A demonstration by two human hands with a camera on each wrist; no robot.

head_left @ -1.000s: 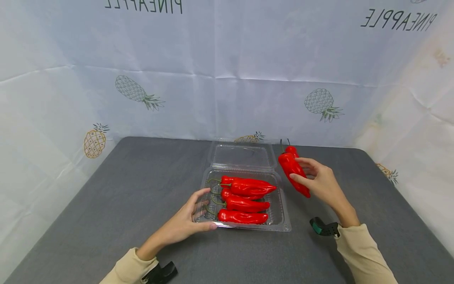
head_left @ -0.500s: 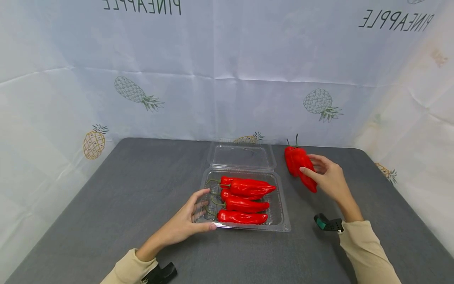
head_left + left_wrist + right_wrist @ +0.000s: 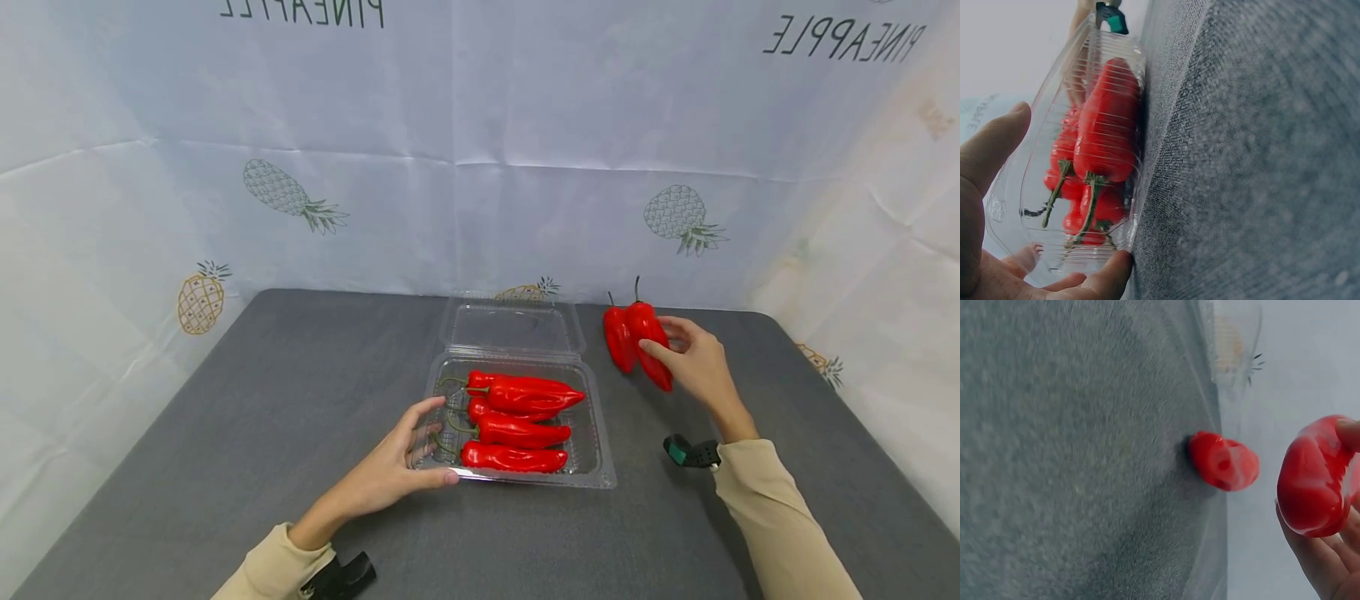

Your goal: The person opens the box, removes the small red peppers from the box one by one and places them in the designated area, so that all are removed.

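My right hand (image 3: 693,362) holds a long red pepper (image 3: 648,343) between thumb and fingers, its green stem pointing up and away. In the right wrist view this held pepper (image 3: 1313,481) is raised off the table, apart from another red pepper (image 3: 1222,460) lying on it. In the head view that second pepper (image 3: 617,337) is just left of the held one. My left hand (image 3: 393,458) grips the near left corner of a clear plastic clamshell box (image 3: 592,481). Inside the box lie several red peppers (image 3: 517,457), stems to the left.
The box's hinged lid (image 3: 513,325) lies open toward the back edge of the dark grey table (image 3: 322,358). Behind it hangs a pale cloth (image 3: 450,100) printed with pineapples. A black wrist strap (image 3: 693,452) is on the right forearm.
The right hand has moved to the right and then away from me with its pepper, which now shows beside the lying pepper instead of overlapping it. Left hand and box stay put.
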